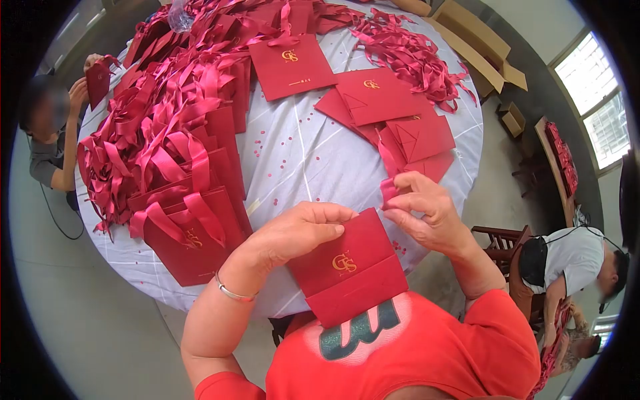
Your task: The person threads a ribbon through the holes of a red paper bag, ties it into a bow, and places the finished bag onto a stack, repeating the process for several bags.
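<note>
A flat red paper gift bag with a gold monogram rests against my chest at the table's near edge. My left hand is closed on its upper left edge, thumb on the front face. My right hand, just beyond the bag's upper right corner, pinches a pink satin ribbon between thumb and fingers. Whether that ribbon is threaded through the bag is hidden. Just past my right hand lie several flat red bags without visible handles. To the left stand rows of bags with ribbon handles.
A white-covered round table carries scattered red paper dots. Loose ribbons are heaped at the far right, beside an open cardboard box. One person holds a small bag at the left; another person bends over at the right.
</note>
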Demonstrator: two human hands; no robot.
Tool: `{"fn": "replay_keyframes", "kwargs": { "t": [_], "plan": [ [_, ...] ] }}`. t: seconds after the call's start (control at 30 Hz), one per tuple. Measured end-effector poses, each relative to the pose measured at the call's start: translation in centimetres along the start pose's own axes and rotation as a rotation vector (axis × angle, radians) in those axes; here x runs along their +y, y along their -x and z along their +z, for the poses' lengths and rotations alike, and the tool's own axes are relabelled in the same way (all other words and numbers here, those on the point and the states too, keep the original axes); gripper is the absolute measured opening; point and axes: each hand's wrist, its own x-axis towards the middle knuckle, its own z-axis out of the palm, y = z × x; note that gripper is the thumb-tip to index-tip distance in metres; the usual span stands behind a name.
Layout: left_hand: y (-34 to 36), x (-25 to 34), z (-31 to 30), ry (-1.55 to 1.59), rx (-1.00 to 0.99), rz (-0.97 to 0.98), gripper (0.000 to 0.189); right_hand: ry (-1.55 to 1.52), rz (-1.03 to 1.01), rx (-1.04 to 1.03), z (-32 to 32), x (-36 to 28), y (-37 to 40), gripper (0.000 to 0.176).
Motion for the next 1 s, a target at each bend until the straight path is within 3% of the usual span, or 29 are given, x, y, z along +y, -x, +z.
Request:
{"fn": "replay_keyframes", "kwargs": {
  "t": [0.07,0.1,0.23,0.3,0.47,0.53,0.67,0.73,1.0],
  "plan": [
    [0.0,0.0,0.1,-0.011,0.008,-0.002,0.029,0.161,-0.01,0.081,-0.1,-0.7,-0.2,0.013],
    [0.0,0.0,0.1,-0.021,0.018,-0.002,0.028,0.34,-0.139,0.118,-0.2,-0.4,-0.5,0.014],
    [-0.3,-0.3,-0.1,0.006,0.003,-0.007,0.026,0.556,-0.194,0.191,-0.3,-1.3,-0.8,0.012],
    [-0.3,-0.1,0.0,0.001,0.016,-0.019,0.024,0.136,-0.118,0.15,0.4,0.0,0.0,0.01],
    [-0.4,-0.4,0.1,0.045,0.003,-0.016,0.026,-0.07,0.078,0.036,0.2,-1.1,0.2,0.009],
    [-0.4,-0.3,0.2,0.055,0.004,-0.015,0.026,-0.237,0.274,0.031,0.3,-1.3,0.2,0.011],
    [-0.5,-0.5,0.2,0.028,0.05,-0.018,0.028,-0.176,0.216,0.029,0.3,-0.8,0.2,0.011],
    [-0.5,-0.3,0.2,0.001,0.054,-0.008,0.028,-0.144,0.024,0.086,0.7,-0.5,0.2,0.011],
    [-0.2,0.2,0.5,-0.009,0.056,-0.071,0.018,-0.145,-0.003,0.097,1.2,-0.7,0.3,0.014]
  ]
}}
